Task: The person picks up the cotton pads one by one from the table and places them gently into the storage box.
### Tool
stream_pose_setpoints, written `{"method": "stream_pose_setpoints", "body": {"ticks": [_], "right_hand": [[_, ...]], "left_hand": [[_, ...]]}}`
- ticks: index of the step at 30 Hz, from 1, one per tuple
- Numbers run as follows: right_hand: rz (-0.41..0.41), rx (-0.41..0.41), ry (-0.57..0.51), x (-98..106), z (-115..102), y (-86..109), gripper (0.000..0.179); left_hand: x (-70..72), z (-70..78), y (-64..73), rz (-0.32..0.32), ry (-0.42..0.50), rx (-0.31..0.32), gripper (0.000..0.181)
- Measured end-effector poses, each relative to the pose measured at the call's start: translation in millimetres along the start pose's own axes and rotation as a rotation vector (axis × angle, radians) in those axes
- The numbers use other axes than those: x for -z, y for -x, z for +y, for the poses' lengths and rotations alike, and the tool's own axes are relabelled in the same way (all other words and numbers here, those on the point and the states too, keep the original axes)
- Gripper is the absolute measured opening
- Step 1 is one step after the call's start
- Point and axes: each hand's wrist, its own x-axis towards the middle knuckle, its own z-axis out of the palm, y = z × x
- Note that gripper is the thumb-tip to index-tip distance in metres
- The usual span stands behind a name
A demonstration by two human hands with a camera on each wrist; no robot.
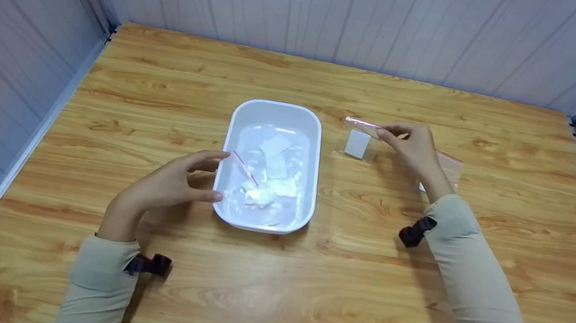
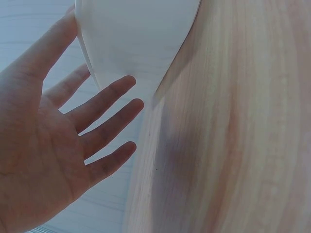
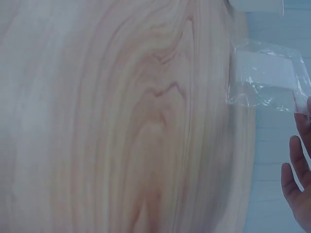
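In the head view a white plastic tub [image 1: 262, 224] stands on the table, with several clear zip bags [image 1: 277, 165] holding white pieces inside it. My left hand [image 1: 169, 183] is at the tub's left side, thumb and a fingertip touching the rim. The left wrist view shows that hand's [image 2: 53, 141] fingers spread and fairly straight beside the tub's outer wall [image 2: 136, 39]. To the right of the tub, my right hand [image 1: 412, 146] pinches a clear zip bag [image 1: 357, 145] by its red-striped top edge. A white rectangular piece [image 3: 265, 69] lies inside that bag.
Another zip bag [image 1: 450, 167] lies on the wooden table [image 1: 267, 291], partly hidden beneath my right wrist. Pale panel walls [image 1: 312, 9] close off the back and both sides. Dark wrist cameras [image 1: 415, 232] sit on both sleeves.
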Motion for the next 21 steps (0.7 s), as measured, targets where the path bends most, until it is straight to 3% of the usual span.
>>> {"method": "stream_pose_setpoints", "body": {"ticks": [7, 21], "right_hand": [[0.038, 0.019, -0.006, -2, -9, 7.3, 0.035], [0.122, 0.136, -0.045, -6, -29, 26.9, 0.031]], "left_hand": [[0.4, -1.0, 0.3, -0.003, -0.005, 0.001, 0.077], [0.6, -0.5, 0.6, 0.001, -0.009, -0.018, 0.081]]}}
